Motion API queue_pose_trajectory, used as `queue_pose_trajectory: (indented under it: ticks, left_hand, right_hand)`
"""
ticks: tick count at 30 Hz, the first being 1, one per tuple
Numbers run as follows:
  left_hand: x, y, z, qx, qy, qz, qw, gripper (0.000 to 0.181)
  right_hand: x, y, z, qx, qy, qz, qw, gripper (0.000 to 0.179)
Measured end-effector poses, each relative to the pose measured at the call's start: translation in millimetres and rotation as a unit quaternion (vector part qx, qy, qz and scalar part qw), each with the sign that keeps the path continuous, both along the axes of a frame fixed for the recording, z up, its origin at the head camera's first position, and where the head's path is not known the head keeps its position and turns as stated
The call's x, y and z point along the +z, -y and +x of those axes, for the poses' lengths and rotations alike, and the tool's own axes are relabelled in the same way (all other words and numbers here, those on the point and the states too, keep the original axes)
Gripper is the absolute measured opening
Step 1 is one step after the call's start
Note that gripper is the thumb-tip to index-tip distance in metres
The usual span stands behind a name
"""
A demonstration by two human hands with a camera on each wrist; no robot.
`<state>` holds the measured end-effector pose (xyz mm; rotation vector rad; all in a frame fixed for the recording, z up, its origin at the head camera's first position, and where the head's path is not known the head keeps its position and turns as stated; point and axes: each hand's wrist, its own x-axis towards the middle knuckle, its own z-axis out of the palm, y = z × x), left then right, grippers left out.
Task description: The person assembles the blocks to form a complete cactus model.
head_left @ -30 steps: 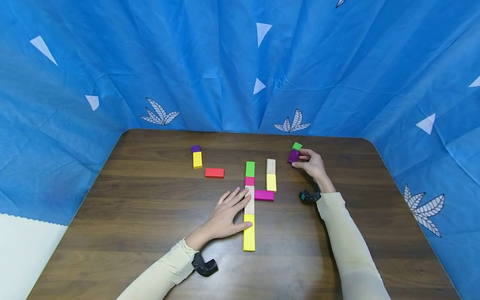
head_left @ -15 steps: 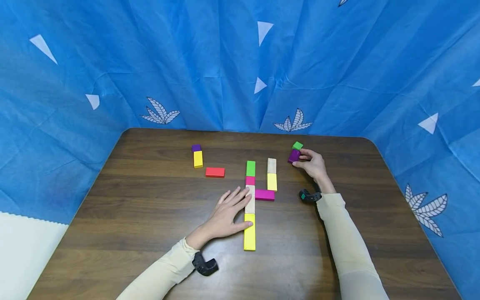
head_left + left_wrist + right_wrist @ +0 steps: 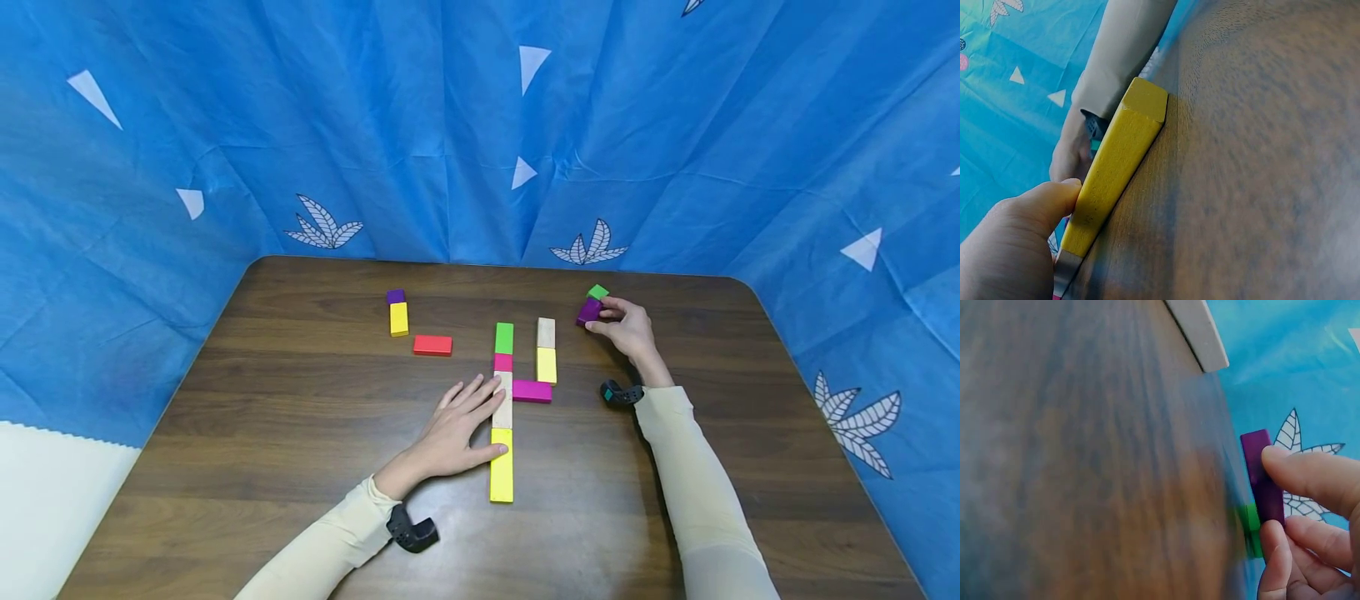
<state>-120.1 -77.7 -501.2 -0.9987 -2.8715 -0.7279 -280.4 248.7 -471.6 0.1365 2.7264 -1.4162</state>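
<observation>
In the head view my left hand [image 3: 456,433] lies with fingers spread on a line of blocks. Its fingertips rest on the natural-wood block [image 3: 505,414], and its thumb touches the long yellow block [image 3: 502,483]. That thumb presses against the yellow block's side in the left wrist view. A pink block [image 3: 503,362] and a green block [image 3: 505,337] continue the line, with a magenta block [image 3: 532,392] jutting out to the right. My right hand [image 3: 628,329] pinches a purple block [image 3: 1262,469] between thumb and fingers, beside a small green block [image 3: 597,292].
A wood-coloured block [image 3: 546,332] and a pale yellow block [image 3: 546,365] stand end to end right of the line. Farther left are a red block [image 3: 432,346], a yellow block [image 3: 399,320] and a small violet block [image 3: 396,297]. Blue curtain [image 3: 450,125] borders the table's far edge.
The purple block in my right hand and the small green block beside it have turned slightly. My left hand stays in place on the line of blocks.
</observation>
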Motion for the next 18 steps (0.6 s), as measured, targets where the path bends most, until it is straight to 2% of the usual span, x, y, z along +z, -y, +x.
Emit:
queue_pose_trajectory:
  ticks: [5,10,18]
  left_hand:
    - [1.0,-0.4,1.0,0.000,0.001,0.000,1.0000,0.079]
    - [-0.7,-0.3,1.1,-0.002,-0.014,0.010,0.9998,0.078]
    - [-2.7,0.5,1.1,-0.008,-0.027,0.022,0.9994,0.079]
  right_hand:
    - [7.3,8,-1.8,0.011,-0.010,0.008,0.9999,0.067]
    - [15.4,22,-5.9,0.028,-0.018,0.000,0.9994,0.067]
    - [25.9,51,-14.7,0.074,-0.030,-0.016,0.9967,0.064]
